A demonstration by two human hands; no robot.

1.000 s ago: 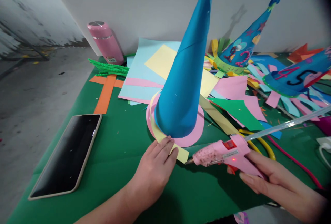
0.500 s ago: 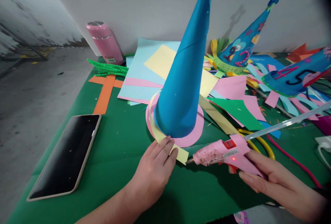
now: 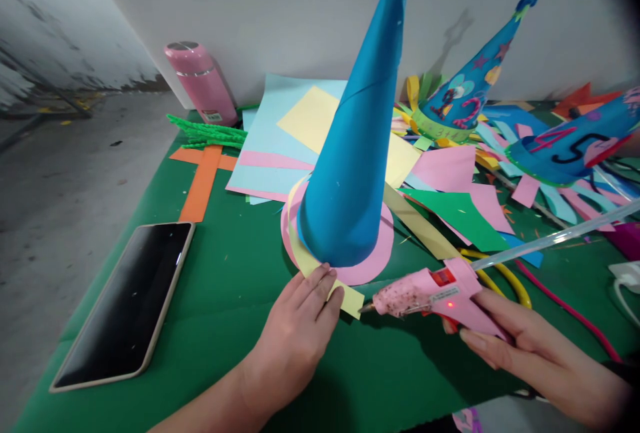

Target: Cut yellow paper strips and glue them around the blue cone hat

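Note:
A tall blue paper cone (image 3: 350,153) stands upright on a round pink paper disc (image 3: 384,236). Curving round the left of the cone's base is a pale yellow paper strip (image 3: 352,299), its free end pointing right. My left hand (image 3: 297,326) presses this strip down with its fingers close together, the thumb by the strip's edge. In my right hand (image 3: 530,346) is a pink hot glue gun (image 3: 425,293), gripped by its handle with a red light on. Its metal nozzle is at the end of the yellow strip. A clear glue stick (image 3: 555,239) sticks out behind.
On the green tabletop (image 3: 220,326), a phone (image 3: 125,306) lies left and a pink bottle (image 3: 203,83) stands behind it. Green pipe cleaners (image 3: 207,134), orange strips (image 3: 203,183) and coloured paper (image 3: 450,166) lie around. Decorated blue cone hats (image 3: 457,96) stand at right.
Hardly anything differs. The view has shifted very slightly; both hands, the strip and the glue gun keep their places, with the nozzle still at the strip's end.

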